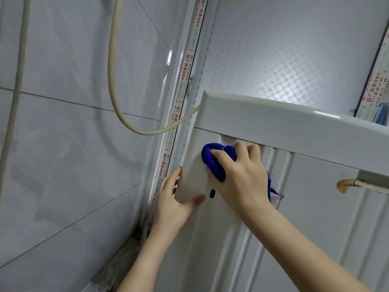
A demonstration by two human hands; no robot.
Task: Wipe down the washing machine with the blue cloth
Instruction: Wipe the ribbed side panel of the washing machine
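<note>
Right hand (240, 175) presses blue cloth (212, 163) on washing machine (315, 186); tiled wall (73, 165) beside.

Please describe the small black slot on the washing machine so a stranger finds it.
Find the white washing machine, then the blue cloth on its panel. Just below, between the left hand and the right hand, sits the slot, the only black mark there.

Cool, even light. Glare blooms on the wall (280, 89) just above the washing machine (284, 125); straight lines left of it bow, detail slightly soft.
</note>
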